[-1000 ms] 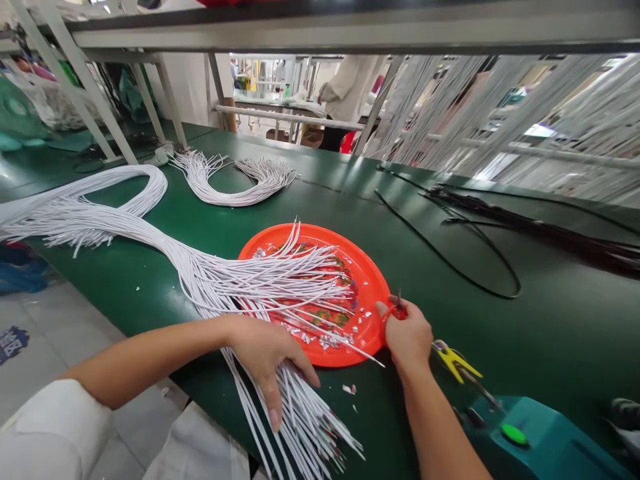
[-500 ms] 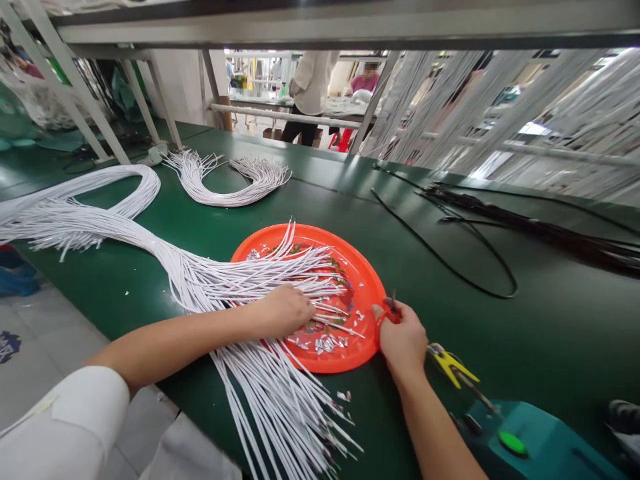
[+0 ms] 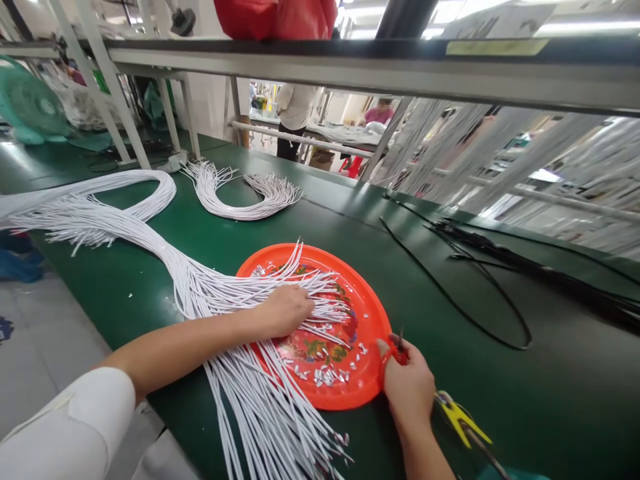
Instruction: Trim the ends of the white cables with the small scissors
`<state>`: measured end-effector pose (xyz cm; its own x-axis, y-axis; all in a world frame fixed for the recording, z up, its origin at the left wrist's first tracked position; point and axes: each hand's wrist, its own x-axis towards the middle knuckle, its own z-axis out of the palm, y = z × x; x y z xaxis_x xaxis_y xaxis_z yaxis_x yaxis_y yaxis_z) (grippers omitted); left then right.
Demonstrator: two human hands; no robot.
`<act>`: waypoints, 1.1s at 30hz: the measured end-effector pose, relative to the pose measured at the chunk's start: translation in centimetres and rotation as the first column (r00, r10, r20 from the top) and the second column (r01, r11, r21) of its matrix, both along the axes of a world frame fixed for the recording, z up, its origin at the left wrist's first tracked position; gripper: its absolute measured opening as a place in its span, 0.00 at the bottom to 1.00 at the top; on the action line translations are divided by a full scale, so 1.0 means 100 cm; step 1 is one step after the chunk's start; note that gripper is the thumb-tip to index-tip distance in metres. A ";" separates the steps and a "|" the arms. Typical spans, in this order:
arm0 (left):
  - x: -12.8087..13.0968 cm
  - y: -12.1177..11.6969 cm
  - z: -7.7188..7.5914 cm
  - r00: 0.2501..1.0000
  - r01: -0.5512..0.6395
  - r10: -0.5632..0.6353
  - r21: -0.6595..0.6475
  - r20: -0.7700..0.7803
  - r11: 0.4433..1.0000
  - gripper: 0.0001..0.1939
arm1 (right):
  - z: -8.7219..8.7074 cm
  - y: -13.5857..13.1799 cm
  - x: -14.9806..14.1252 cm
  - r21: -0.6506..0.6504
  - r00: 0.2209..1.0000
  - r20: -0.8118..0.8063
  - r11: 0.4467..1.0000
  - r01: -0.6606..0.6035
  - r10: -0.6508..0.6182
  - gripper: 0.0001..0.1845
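Observation:
A big bundle of white cables (image 3: 197,290) stretches from the left, with many of its ends over a round red tray (image 3: 373,313) and others hanging past its near rim. My left hand (image 3: 286,311) lies on the cables above the tray, fingers curled closed around some of them. At the tray's right rim, my right hand (image 3: 411,383) grips small red-handled scissors (image 3: 399,353), their dark tips pointing up. Small silvery scraps (image 3: 327,377) are scattered on the tray's floral pattern.
Another looped white cable bundle (image 3: 245,212) lies farther back on the green table (image 3: 340,230). Black cables (image 3: 545,270) spread at the right. A yellow clip-like piece (image 3: 457,417) is near my right forearm. A shelf beam (image 3: 350,73) crosses above; people stand beyond it.
The camera has tilted up, so the table sits lower in view and more of the shelf shows. Both hands keep nearly the same places relative to the tray, the right still with the scissors.

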<state>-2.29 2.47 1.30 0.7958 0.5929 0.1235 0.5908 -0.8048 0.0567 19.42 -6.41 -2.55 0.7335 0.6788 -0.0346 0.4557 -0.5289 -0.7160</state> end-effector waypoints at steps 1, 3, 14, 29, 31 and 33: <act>0.001 -0.003 0.002 0.999 -0.015 0.015 -0.007 0.029 1.000 0.10 | 0.001 -0.001 0.000 0.005 1.000 -0.003 1.000 0.010 -0.010 0.26; 0.006 -0.010 0.008 0.988 -0.058 0.067 -0.068 0.138 0.996 0.12 | 0.004 -0.003 -0.001 0.025 0.999 0.001 0.999 0.047 -0.047 0.27; 0.025 -0.034 0.010 0.780 0.068 0.256 -0.485 0.571 0.872 0.12 | 0.033 -0.012 -0.037 0.541 0.913 -0.317 0.840 -0.048 0.256 0.20; 0.024 -0.038 0.011 0.683 0.070 0.364 -0.553 0.633 0.830 0.12 | 0.054 0.002 -0.055 0.581 0.868 -0.391 0.814 -0.026 0.307 0.20; 0.024 -0.037 0.012 0.673 0.075 0.383 -0.574 0.633 0.816 0.15 | 0.053 0.002 -0.052 0.578 0.879 -0.384 0.816 -0.010 0.283 0.19; 0.025 -0.037 0.013 0.662 0.088 0.391 -0.584 0.639 0.807 0.13 | 0.052 0.001 -0.049 0.559 0.877 -0.388 0.829 -0.020 0.283 0.20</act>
<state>0.25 -1.19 2.65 0.4867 0.8444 0.2240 0.2784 -0.3929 0.8764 14.48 -6.32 2.69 0.6132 0.7868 0.0695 0.0674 0.0355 -0.9971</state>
